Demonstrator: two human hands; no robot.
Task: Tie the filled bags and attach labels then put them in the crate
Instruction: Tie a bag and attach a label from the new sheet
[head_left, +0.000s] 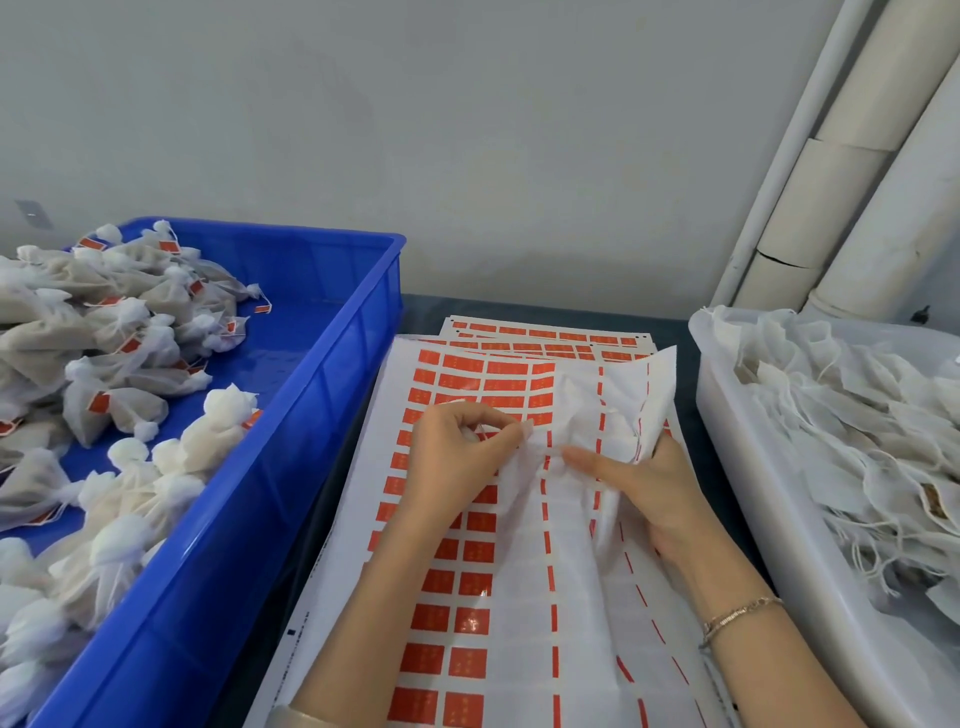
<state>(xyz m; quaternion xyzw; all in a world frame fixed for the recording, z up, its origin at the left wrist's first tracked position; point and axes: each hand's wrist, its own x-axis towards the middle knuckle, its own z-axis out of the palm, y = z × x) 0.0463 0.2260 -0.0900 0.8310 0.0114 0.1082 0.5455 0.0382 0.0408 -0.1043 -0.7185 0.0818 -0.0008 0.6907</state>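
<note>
Bag (582, 415), one, held by left hand (457, 457) and right hand (652, 488).

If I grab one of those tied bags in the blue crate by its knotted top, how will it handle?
Probably floppy: the tied bags slump over each other in the blue crate. Likely light, given the thin gauzy fabric. Unlikely to roll; they lie lumpy and settled.
</note>
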